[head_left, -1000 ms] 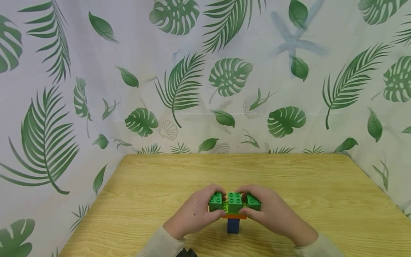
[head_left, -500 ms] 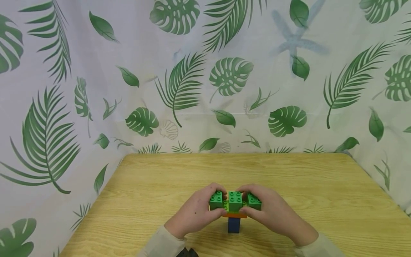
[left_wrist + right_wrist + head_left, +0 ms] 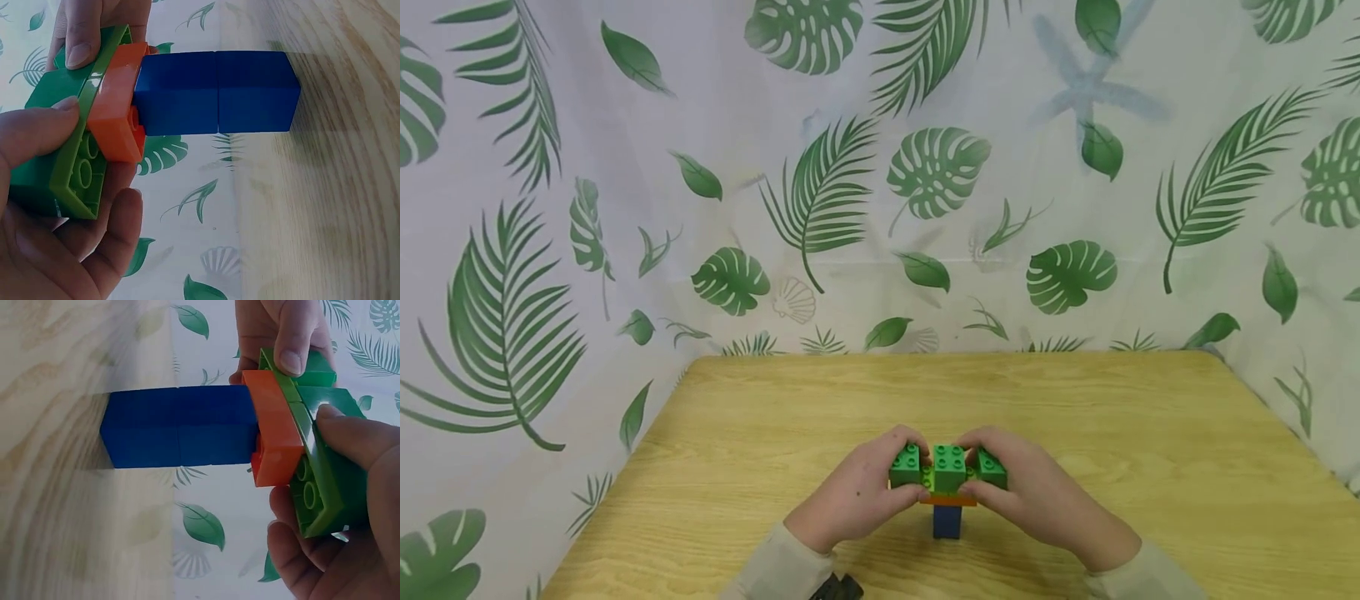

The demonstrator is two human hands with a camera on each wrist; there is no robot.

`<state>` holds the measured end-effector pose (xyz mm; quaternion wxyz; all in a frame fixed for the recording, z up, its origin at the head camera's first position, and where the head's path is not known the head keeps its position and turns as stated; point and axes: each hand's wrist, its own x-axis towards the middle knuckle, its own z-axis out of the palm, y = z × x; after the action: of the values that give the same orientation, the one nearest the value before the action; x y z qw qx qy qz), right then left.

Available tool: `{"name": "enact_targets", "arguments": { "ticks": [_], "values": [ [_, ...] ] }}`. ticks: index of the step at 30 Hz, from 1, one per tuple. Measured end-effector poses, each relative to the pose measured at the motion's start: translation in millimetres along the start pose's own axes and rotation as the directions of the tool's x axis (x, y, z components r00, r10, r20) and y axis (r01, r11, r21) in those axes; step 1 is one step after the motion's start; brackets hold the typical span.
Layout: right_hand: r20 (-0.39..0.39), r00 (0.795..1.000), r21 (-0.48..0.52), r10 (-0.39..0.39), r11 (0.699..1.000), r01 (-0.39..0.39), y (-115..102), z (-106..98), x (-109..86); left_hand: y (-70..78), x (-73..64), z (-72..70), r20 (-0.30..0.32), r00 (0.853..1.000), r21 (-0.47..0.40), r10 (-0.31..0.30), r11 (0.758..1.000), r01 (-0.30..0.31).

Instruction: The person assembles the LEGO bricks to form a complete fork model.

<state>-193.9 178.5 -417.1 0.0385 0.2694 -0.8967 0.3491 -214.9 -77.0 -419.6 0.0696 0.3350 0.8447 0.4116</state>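
A toy building-brick structure stands upright in front of me. Two blue bricks (image 3: 181, 94) form its column, whose foot appears to rest on the table. An orange brick (image 3: 278, 419) caps the column, and light green plates (image 3: 289, 387) lie across that. Along the top sit a left green brick (image 3: 904, 468), a middle green brick (image 3: 950, 473) and a right green brick (image 3: 992, 472). My left hand (image 3: 853, 492) grips the left end, thumb in front and fingers behind. The right end is held likewise by my right hand (image 3: 1041, 492). Fingers partly cover both outer bricks.
The wooden table (image 3: 737, 433) spreads around the structure. Behind and to the sides hangs a white leaf-print cloth (image 3: 850, 275). A small black object (image 3: 838, 587) shows at the bottom edge, beside the left sleeve (image 3: 790, 567).
Both hands keep their hold on the structure's two ends. Only a slight shift of the whole view shows; the bricks stay arranged as before.
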Motion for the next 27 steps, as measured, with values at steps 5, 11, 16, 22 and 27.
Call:
{"name": "enact_targets", "arguments": {
  "ticks": [5,11,16,22,27],
  "values": [
    [-0.005,1.0,-0.035,-0.024,0.999,0.023,1,-2,1.2,2.3,2.7,-1.1,0.01,0.999,0.014,-0.031,0.999,0.031],
    [0.012,0.999,-0.044,-0.034,0.998,0.035,1,-1,0.9,3.4,0.9,-1.0,0.026,0.999,0.041,-0.046,0.998,0.045],
    [0.025,0.999,-0.057,-0.029,0.998,0.031,0,-5,-0.4,6.8,2.2,-2.0,0.032,0.999,0.084,-0.027,0.996,0.024],
    [0.017,0.999,-0.072,-0.044,0.996,0.045,0,-3,1.1,10.2,2.7,-4.4,0.04,0.996,0.122,-0.079,0.99,0.073],
    [0.017,1.0,-0.062,-0.007,0.998,0.008,-2,-2,0.4,11.9,1.2,-4.2,0.031,0.996,0.176,-0.089,0.981,0.082]
  ]
}}
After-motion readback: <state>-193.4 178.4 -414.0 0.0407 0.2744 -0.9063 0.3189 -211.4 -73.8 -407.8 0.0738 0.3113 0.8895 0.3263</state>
